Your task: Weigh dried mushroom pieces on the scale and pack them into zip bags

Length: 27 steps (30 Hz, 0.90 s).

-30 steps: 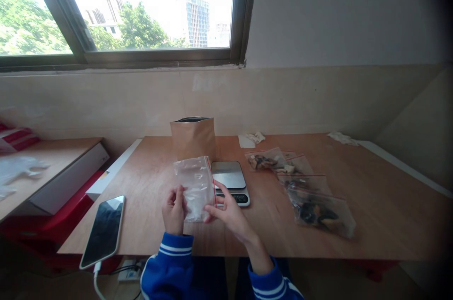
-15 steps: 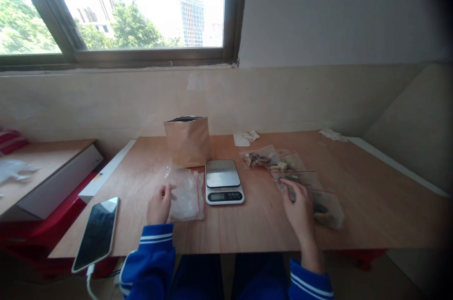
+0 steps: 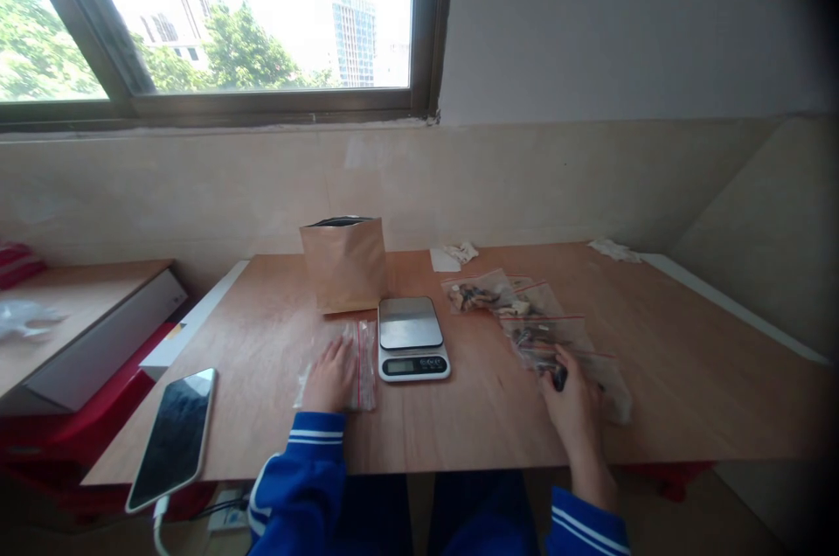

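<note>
My left hand lies with fingers stretched out on a stack of clear zip bags with red seal lines. To its right is a kitchen scale with a metal plate and a small display; nothing rests on the plate. My right hand is closed round the left part of the nearest filled zip bag. Something dark shows between thumb and fingers. Just beyond lie several more zip bags holding brown, dark and pale dried pieces, partly overlapping.
A brown paper pouch stands with its mouth open behind the scale. A phone with a white cable lies at the left table edge. Crumpled whitish scraps lie near the wall. A second table stands at far left.
My left hand has moved right and flattened onto the clear bags. My right hand has come down toward me and right, closing on the nearest filled bag.
</note>
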Tool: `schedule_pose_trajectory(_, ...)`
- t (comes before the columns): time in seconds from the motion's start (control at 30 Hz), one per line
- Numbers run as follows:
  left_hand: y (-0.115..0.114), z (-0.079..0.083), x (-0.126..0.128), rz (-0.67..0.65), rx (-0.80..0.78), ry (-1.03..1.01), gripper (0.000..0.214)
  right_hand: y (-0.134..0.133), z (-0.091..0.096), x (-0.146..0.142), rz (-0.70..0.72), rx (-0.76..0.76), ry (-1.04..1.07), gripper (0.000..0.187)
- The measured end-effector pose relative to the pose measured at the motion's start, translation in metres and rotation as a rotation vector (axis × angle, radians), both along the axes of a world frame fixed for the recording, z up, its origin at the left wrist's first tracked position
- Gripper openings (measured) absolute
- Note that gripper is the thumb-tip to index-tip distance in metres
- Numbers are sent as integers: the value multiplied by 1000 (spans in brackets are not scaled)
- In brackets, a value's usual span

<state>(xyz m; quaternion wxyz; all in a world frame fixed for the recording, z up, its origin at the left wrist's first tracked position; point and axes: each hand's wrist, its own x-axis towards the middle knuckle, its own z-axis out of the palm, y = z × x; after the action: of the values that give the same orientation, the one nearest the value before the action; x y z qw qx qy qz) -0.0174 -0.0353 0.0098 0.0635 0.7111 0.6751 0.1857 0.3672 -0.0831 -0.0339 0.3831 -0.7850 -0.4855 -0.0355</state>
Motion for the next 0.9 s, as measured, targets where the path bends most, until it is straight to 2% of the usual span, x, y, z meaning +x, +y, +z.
schedule_pose_trajectory(0.07,3,-9,-4,-21,-101,-15,41,-3,7,3,32,66,107,51)
schedule_pose_trajectory(0.17,6,-7,-11,-35,-63,-121,39,-9,28,0,101,213,301,46)
schedule_pose_trajectory(0.27,-4,19,-3,-96,186,-310,29,-17,62,-19,175,359,508,35)
schedule_pose_trajectory(0.33,-18,43,17,-129,342,-482,21,-24,88,-42,245,399,652,33)
schedule_pose_trajectory(0.37,-27,54,30,-121,359,-616,20,-27,100,-57,329,393,701,31)
schedule_pose_trajectory(0.43,-43,74,57,-119,220,-970,25,-31,121,-87,579,363,726,19)
schedule_pose_trajectory(0.5,-55,87,79,-231,-116,-1323,37,-34,135,-116,846,326,646,8)
schedule_pose_trajectory(0.53,-59,91,85,-246,-258,-1453,44,-34,140,-128,944,313,594,10)
schedule_pose_trajectory(0.6,-62,93,91,-212,-434,-1608,50,-33,145,-147,1067,306,487,17)
schedule_pose_trajectory(0.67,-60,90,88,-128,-471,-1643,47,-33,148,-158,1137,303,408,23)
schedule_pose_trajectory(0.8,-56,77,76,18,-369,-1616,30,-37,151,-159,1241,232,402,24)
schedule_pose_trajectory(0.9,-55,72,74,36,-250,-1527,29,-39,151,-155,1215,133,510,28)
